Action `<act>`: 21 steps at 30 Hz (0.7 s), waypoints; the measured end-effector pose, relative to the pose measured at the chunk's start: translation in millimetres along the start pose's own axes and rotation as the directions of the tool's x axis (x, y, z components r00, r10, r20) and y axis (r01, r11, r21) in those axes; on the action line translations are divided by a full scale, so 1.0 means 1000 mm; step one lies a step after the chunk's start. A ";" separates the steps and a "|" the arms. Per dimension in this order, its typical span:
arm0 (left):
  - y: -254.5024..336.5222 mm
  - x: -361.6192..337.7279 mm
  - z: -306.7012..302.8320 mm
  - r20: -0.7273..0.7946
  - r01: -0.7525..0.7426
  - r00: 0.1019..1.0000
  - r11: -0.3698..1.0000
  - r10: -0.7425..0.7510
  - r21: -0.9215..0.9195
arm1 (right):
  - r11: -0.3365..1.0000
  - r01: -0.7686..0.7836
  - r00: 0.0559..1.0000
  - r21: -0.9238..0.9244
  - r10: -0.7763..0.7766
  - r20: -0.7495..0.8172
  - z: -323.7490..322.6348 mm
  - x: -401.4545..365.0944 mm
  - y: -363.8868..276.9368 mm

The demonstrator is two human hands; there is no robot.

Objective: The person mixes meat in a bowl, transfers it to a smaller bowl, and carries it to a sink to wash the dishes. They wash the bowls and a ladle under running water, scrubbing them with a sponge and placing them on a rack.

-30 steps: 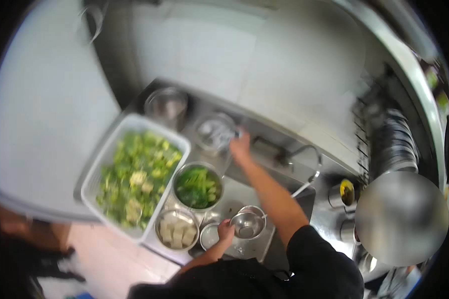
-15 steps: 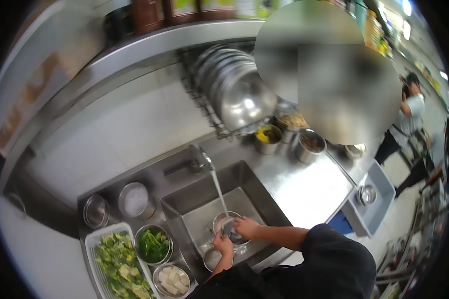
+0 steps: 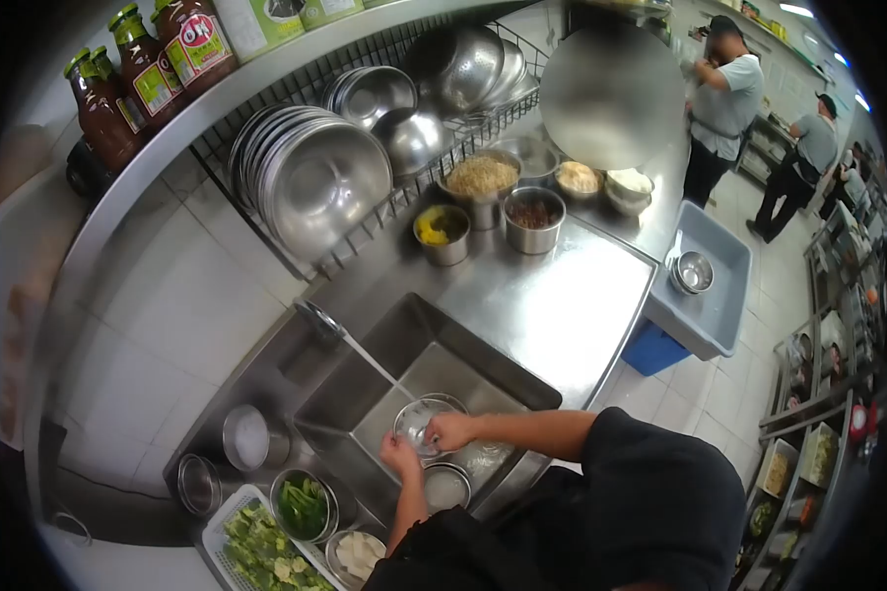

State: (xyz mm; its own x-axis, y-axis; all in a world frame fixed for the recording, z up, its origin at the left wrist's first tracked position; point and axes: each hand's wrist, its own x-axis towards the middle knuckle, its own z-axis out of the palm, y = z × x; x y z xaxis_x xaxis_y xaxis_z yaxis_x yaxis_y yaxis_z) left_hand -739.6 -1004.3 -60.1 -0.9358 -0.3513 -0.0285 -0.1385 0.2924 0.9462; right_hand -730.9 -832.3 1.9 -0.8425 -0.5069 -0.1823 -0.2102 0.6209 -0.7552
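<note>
Water runs from the faucet (image 3: 322, 319) into a small metal bowl (image 3: 414, 419) over the sink (image 3: 365, 394). My left hand (image 3: 400, 455) grips the bowl's near left rim. On its right side, my right hand (image 3: 450, 431) is closed at the rim, partly over the bowl's inside. Behind this bowl, the edge of another round metal container shows. A second metal bowl (image 3: 445, 487) with pale contents sits in the sink just below my hands.
Left of the sink are a basket of cut greens (image 3: 266, 552), a bowl of green peppers (image 3: 304, 506) and white cubes (image 3: 358, 555). Filled metal pots (image 3: 533, 221) stand behind. A grey tub (image 3: 719, 295) is at right; people (image 3: 729, 98) stand beyond.
The camera view has swung right and shows more of the rack and the people. The bowl in my hands is now raised and tilted, with its inside showing under the water.
</note>
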 end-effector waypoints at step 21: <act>-0.004 -0.076 0.065 0.122 0.151 0.977 0.974 -0.173 0.166 | -0.178 -0.074 0.531 0.981 0.826 0.190 0.042 -0.030 0.048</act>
State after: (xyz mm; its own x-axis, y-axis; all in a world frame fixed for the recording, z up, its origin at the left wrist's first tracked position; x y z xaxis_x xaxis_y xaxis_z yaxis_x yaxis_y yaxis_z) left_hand -689.2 -921.3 -82.8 -0.9303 -0.2856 -0.2303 -0.3305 0.3795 0.8641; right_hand -694.6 -812.5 -55.2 -0.5263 0.1301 -0.8403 0.5866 -0.6599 -0.4695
